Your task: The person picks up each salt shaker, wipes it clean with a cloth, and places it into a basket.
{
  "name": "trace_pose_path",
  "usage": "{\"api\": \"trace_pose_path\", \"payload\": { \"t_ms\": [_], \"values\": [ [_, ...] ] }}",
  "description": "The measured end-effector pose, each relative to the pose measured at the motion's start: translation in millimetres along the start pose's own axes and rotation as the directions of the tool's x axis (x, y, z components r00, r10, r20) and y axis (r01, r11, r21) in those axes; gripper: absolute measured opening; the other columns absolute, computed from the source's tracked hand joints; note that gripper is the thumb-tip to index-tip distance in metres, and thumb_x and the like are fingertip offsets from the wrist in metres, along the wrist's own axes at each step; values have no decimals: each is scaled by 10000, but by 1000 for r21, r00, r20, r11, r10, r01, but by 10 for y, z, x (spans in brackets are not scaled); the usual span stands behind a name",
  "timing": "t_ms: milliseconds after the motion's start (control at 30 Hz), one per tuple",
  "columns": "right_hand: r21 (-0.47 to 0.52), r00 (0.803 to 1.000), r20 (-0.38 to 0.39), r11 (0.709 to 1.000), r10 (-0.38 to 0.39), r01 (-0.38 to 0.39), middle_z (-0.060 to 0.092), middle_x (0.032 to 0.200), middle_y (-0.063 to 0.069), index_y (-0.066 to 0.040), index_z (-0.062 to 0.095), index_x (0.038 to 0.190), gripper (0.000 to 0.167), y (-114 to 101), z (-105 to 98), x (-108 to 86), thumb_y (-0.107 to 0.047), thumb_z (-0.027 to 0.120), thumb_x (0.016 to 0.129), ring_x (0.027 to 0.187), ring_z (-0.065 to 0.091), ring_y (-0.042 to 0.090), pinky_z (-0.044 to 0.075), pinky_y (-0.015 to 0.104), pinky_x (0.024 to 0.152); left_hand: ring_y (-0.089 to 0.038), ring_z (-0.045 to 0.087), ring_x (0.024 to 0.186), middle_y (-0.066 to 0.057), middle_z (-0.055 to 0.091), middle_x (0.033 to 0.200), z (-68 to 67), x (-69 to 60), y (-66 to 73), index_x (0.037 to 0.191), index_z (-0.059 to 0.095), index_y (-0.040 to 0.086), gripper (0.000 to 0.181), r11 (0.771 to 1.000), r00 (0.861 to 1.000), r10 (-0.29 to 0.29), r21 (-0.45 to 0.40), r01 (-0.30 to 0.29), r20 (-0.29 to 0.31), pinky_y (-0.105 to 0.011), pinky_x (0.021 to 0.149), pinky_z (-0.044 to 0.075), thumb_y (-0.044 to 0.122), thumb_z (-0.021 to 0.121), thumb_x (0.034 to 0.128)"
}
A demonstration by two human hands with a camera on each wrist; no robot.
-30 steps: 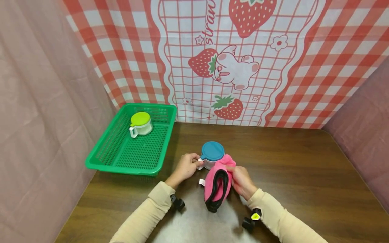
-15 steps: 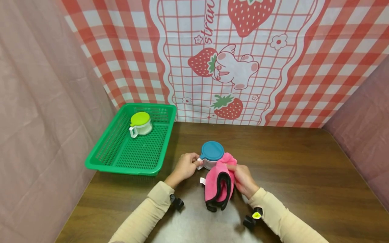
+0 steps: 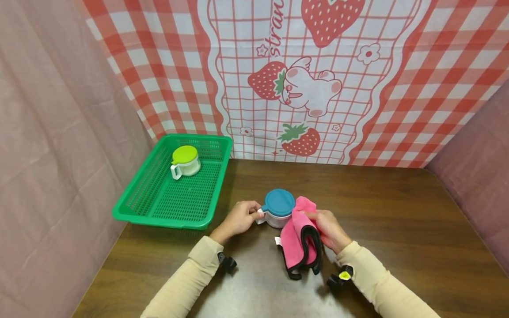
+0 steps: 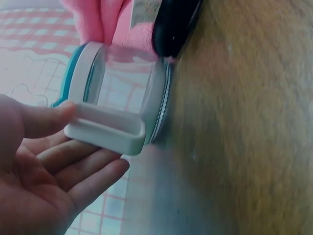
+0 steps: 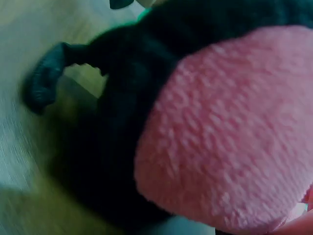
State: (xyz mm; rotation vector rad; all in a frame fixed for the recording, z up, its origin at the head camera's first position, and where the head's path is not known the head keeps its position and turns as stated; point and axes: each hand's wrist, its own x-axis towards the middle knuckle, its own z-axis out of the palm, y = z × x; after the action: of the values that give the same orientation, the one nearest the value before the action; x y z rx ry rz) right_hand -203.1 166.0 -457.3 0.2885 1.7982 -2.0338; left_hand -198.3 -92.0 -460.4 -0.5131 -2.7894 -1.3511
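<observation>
A clear jar with a blue lid (image 3: 280, 202) and a white handle (image 4: 105, 128) stands on the wooden table. My left hand (image 3: 241, 217) pinches that handle between thumb and fingers; in the left wrist view the other fingers extend loosely beneath it. My right hand (image 3: 329, 227) grips a pink cloth (image 3: 297, 240) with black edging, whose bunched upper part touches the jar's right side. The folded lower part of the cloth hangs toward me, a small white tag at its left. Pink pile fills most of the right wrist view, hiding nearly all of that hand.
A green plastic basket (image 3: 214, 201) stands at the left rear of the table (image 3: 381, 212). Inside it is a similar jar with a lime-green lid (image 3: 185, 154). A red-and-white checked curtain (image 3: 167, 66) hangs behind, and pinkish fabric hangs on both sides.
My right hand and the cloth have shifted to the right, and the cloth's lower folds have spread. The blue-lidded jar has come slightly nearer to me, its handle still in my left hand.
</observation>
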Motion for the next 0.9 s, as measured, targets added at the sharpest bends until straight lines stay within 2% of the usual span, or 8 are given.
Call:
{"api": "trace_pose_path", "payload": {
  "t_ms": [100,200,433,667,733,900],
  "values": [
    [-56,999,26,998,-21,22,627,665,-74,-137,674,799,152,-42,-62,2,-111,593,925,637,586,37,514,187,626,-74,584,721,-105,729,818,-10,-3,-10,895,701,3,105,999,1000,4,-37,-3,27,-180,644,454,96,698,845],
    [-97,999,37,995,-32,36,643,690,-79,-135,686,844,128,-67,-102,7,-123,592,931,654,596,29,516,180,638,-71,600,738,-126,735,851,9,-8,-39,922,709,-11,135,996,999,-22,-83,24,30,-181,660,470,102,705,846],
    [-120,998,54,992,-36,43,656,702,-79,-116,685,877,96,-80,-103,3,-122,603,927,654,614,22,520,176,637,-80,587,758,-140,730,886,66,-33,-43,1001,716,-20,191,975,990,-134,-182,126,-35,-196,685,478,109,696,862],
    [-118,998,50,992,-36,41,654,709,-80,-114,690,881,90,-68,-87,-7,-128,612,924,658,613,25,523,176,644,-156,643,873,-186,725,996,156,-51,-73,1084,693,-46,252,947,977,-192,-280,159,-92,-226,757,502,119,664,896],
    [-113,998,47,993,-38,44,657,715,-82,-115,693,885,90,-63,-84,-7,-127,612,924,664,612,23,521,174,649,-141,632,860,-195,720,1004,180,-57,-81,1091,689,-52,257,931,973,-210,-324,169,-95,-213,744,495,123,655,906],
    [-105,998,38,993,-43,46,658,717,-77,-72,683,933,101,-52,-75,-7,-129,600,935,672,609,27,520,174,654,-54,576,801,-204,707,1026,238,-45,-112,1111,678,-65,252,870,961,-260,-454,193,-89,-179,709,482,93,630,920]
  ]
}}
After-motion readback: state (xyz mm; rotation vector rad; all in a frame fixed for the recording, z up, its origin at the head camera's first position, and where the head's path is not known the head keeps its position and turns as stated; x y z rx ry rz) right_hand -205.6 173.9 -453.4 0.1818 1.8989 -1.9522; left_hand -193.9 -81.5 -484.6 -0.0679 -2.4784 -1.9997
